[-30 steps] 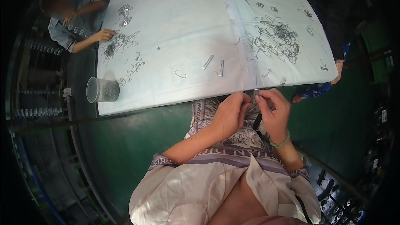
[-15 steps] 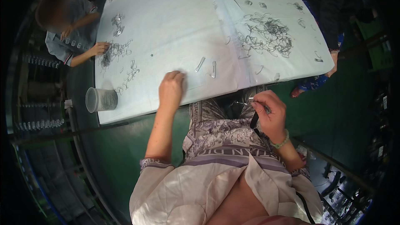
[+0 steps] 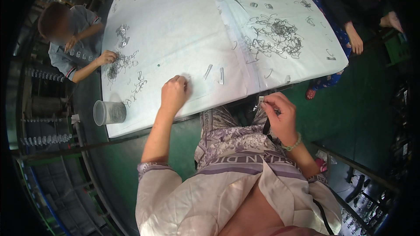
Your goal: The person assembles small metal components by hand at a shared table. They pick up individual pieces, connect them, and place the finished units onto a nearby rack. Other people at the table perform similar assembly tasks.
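My left hand (image 3: 174,92) rests low over the near edge of the white-covered table (image 3: 179,39), fingers curled together. What they hold, if anything, I cannot make out. Beyond the table edge, over my lap, my right hand (image 3: 282,116) pinches a small shiny metal piece (image 3: 261,99) between thumb and fingers. Two flat, narrow metal pieces, a left one (image 3: 208,72) and a right one (image 3: 221,76), lie on the cloth to the right of my left hand.
A tangled heap of thin dark hooked wires (image 3: 278,37) spreads on the right. A smaller wire heap (image 3: 122,63) lies by a co-worker's hand (image 3: 107,57) at left. Near the left corner stands a translucent tub (image 3: 109,112). Another person's hand (image 3: 355,41) hangs beyond the right edge.
My left hand has shifted slightly left and down, its fingers still curled. My right hand keeps its pinch in nearly the same place. The right-hand person's arm has moved.
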`<action>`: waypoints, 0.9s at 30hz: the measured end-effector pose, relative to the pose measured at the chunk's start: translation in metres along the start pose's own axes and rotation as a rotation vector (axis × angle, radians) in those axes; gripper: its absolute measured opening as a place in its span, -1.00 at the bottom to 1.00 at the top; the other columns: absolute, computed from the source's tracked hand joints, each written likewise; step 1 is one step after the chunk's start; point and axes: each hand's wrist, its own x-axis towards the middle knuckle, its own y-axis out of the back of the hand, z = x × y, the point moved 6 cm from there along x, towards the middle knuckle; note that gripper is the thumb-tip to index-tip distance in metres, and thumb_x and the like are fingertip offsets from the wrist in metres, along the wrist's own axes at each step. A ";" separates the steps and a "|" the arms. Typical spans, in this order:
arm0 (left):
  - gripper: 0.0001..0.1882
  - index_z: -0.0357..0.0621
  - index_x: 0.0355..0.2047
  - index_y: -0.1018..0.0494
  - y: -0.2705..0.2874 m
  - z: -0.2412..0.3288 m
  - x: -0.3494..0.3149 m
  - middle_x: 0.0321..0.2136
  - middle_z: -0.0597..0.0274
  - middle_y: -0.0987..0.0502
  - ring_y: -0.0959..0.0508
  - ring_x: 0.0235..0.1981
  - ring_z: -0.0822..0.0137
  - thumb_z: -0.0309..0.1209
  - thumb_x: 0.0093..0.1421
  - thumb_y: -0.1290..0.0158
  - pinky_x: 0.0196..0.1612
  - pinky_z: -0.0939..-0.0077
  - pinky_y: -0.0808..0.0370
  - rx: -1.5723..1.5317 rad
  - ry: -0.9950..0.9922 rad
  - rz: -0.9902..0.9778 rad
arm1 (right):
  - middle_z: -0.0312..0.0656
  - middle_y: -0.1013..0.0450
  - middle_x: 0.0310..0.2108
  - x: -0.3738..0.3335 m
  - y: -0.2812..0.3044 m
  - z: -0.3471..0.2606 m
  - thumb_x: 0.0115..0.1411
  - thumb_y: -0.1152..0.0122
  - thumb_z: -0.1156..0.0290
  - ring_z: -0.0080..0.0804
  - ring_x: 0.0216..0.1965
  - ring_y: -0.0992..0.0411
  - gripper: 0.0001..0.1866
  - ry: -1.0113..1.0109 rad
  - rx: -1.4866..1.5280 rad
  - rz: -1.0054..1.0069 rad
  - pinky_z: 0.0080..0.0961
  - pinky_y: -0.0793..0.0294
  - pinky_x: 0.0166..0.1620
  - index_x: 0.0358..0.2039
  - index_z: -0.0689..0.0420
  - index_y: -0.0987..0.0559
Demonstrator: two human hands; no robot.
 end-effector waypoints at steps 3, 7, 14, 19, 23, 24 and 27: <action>-0.94 -0.27 -0.43 -0.48 0.033 0.067 -0.001 -0.46 0.16 -0.52 -0.49 -0.43 0.38 -0.65 0.07 -0.07 -0.30 0.53 -0.42 -0.740 -0.018 0.141 | -0.14 -0.46 -0.44 -0.005 -0.001 0.006 0.09 -0.19 0.63 -0.37 -0.44 -0.50 -0.93 -0.045 0.019 0.013 -0.55 -0.46 -0.38 -0.37 0.28 -0.53; -0.96 -0.29 -0.38 -0.45 0.034 0.140 -0.010 -0.39 0.26 -0.45 -0.42 -0.28 0.42 -0.61 0.14 -0.09 -0.14 0.55 -0.33 -1.318 -0.102 -0.009 | -0.13 -0.48 -0.42 -0.004 -0.003 0.003 0.08 -0.20 0.63 -0.34 -0.43 -0.50 -0.91 -0.040 0.024 0.016 -0.52 -0.46 -0.36 -0.36 0.29 -0.54; -0.96 -0.25 -0.37 -0.43 0.021 0.156 -0.016 -0.40 0.36 -0.43 -0.35 -0.32 0.54 -0.58 0.17 -0.07 -0.21 0.63 -0.29 -1.427 -0.006 -0.051 | -0.12 -0.48 -0.42 -0.002 -0.008 -0.008 0.07 -0.19 0.65 -0.31 -0.43 -0.50 -0.90 0.018 -0.006 0.016 -0.50 -0.46 -0.36 -0.35 0.28 -0.55; -0.96 -0.24 -0.37 -0.42 0.020 0.156 -0.022 -0.40 0.37 -0.42 -0.35 -0.34 0.56 -0.57 0.18 -0.07 -0.25 0.65 -0.30 -1.383 0.084 0.004 | -0.12 -0.48 -0.43 0.000 -0.009 -0.014 0.05 -0.19 0.66 -0.30 -0.44 -0.50 -0.89 0.055 -0.066 0.017 -0.48 -0.45 -0.37 -0.36 0.27 -0.55; -0.95 -0.25 -0.30 -0.38 0.022 0.155 -0.024 -0.38 0.30 -0.45 -0.40 -0.34 0.50 -0.58 0.21 -0.01 -0.21 0.61 -0.36 -1.346 -0.014 0.126 | -0.13 -0.48 -0.44 -0.001 -0.013 -0.019 0.04 -0.20 0.66 -0.29 -0.44 -0.50 -0.89 0.113 -0.122 -0.008 -0.48 -0.45 -0.38 -0.36 0.26 -0.56; -0.93 -0.25 -0.28 -0.37 0.025 0.155 -0.024 -0.37 0.28 -0.47 -0.43 -0.32 0.48 -0.58 0.22 0.01 -0.18 0.59 -0.37 -1.319 -0.067 0.168 | -0.13 -0.48 -0.44 -0.001 -0.014 -0.020 0.04 -0.20 0.66 -0.30 -0.44 -0.50 -0.89 0.124 -0.123 -0.011 -0.48 -0.44 -0.38 -0.37 0.26 -0.56; -0.90 -0.25 -0.22 -0.32 0.028 0.159 -0.032 -0.28 0.14 -0.52 -0.48 -0.23 0.40 -0.58 0.25 0.06 -0.09 0.52 -0.40 -1.298 -0.104 0.165 | -0.14 -0.47 -0.46 0.006 -0.017 -0.017 0.03 -0.22 0.66 -0.31 -0.46 -0.48 -0.91 0.216 -0.032 -0.072 -0.49 -0.43 -0.39 -0.40 0.26 -0.56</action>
